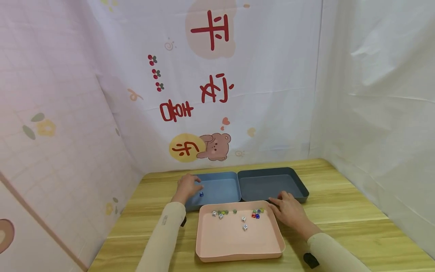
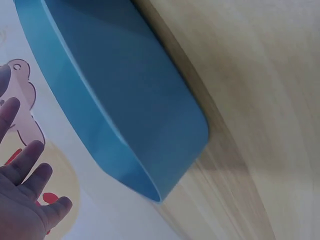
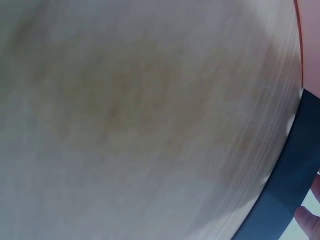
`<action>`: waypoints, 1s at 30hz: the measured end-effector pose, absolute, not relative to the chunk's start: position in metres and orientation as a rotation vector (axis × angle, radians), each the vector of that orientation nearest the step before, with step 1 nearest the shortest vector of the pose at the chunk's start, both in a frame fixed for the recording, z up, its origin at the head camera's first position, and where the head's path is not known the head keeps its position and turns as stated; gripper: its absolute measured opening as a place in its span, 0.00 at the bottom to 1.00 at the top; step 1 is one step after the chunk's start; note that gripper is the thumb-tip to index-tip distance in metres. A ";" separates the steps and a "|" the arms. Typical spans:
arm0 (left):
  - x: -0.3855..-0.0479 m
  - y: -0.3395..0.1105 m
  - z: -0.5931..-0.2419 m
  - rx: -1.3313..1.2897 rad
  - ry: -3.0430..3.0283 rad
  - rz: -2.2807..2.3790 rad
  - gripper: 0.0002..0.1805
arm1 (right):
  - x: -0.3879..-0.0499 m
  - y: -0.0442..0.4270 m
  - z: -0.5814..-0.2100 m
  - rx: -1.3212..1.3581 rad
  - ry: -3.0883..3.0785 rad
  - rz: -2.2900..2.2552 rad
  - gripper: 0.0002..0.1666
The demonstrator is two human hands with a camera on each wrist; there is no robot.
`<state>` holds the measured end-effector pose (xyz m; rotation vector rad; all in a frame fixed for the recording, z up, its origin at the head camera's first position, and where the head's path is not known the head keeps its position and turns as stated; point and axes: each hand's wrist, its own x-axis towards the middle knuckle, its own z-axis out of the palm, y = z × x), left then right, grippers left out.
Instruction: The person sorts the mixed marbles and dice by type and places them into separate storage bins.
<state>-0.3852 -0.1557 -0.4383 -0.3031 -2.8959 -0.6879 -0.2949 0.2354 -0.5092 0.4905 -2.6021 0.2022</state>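
My left hand (image 1: 187, 186) is over the left side of the light blue tray (image 1: 222, 187), its fingers spread and slightly bent in the left wrist view. A blue die (image 1: 201, 194) lies on that tray's floor just below the fingers. At the far right corner of the pink tray (image 1: 234, 243) is my right hand (image 1: 289, 212), fingers loosely extended; whether it touches the rim cannot be told. Inside the pink tray, white dice (image 1: 245, 227), a red die (image 1: 253, 215), a blue die (image 1: 257, 216) and several small greenish dice (image 1: 226, 212) lie mostly along the far side.
A dark grey-blue tray (image 1: 272, 183) stands beside the light blue one, behind the pink tray. All three rest on a wood-grain table (image 1: 350, 226). Printed white cloth (image 1: 278, 94) hangs behind the table and along both sides.
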 end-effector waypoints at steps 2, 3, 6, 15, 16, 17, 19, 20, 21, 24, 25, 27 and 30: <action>-0.383 -0.156 -0.439 -0.332 -2.898 -0.691 0.16 | -0.295 0.236 -0.510 0.495 -2.603 0.197 0.18; -0.382 -0.156 -0.439 -0.353 -2.895 -0.680 0.16 | -0.295 0.236 -0.509 0.497 -2.605 0.199 0.18; -0.378 -0.156 -0.438 -0.403 -2.890 -0.670 0.15 | -0.295 0.236 -0.509 0.501 -2.613 0.194 0.18; -0.360 -0.155 -0.442 -0.585 -2.878 -0.655 0.14 | -0.295 0.235 -0.505 0.559 -2.587 0.120 0.18; -0.357 -0.155 -0.443 -0.605 -2.876 -0.662 0.14 | -0.295 0.235 -0.505 0.568 -2.578 0.107 0.18; -0.354 -0.155 -0.443 -0.627 -2.871 -0.665 0.13 | -0.296 0.236 -0.505 0.576 -2.571 0.094 0.18; -0.349 -0.155 -0.446 -0.672 -2.858 -0.662 0.13 | -0.296 0.236 -0.505 0.586 -2.561 0.069 0.18; -0.346 -0.156 -0.447 -0.690 -2.854 -0.659 0.13 | -0.297 0.236 -0.505 0.592 -2.558 0.060 0.18; -0.343 -0.156 -0.448 -0.707 -2.849 -0.662 0.13 | -0.297 0.237 -0.506 0.595 -2.557 0.057 0.18; -0.337 -0.157 -0.450 -0.736 -2.847 -0.698 0.13 | -0.298 0.238 -0.506 0.588 -2.563 0.051 0.18; -0.335 -0.157 -0.451 -0.741 -2.849 -0.704 0.13 | -0.298 0.238 -0.505 0.584 -2.568 0.056 0.18; -0.332 -0.158 -0.451 -0.755 -2.844 -0.716 0.13 | -0.298 0.238 -0.504 0.580 -2.576 0.068 0.17; -0.327 -0.157 -0.451 -0.766 -2.849 -0.700 0.13 | -0.298 0.238 -0.501 0.583 -2.582 0.069 0.15</action>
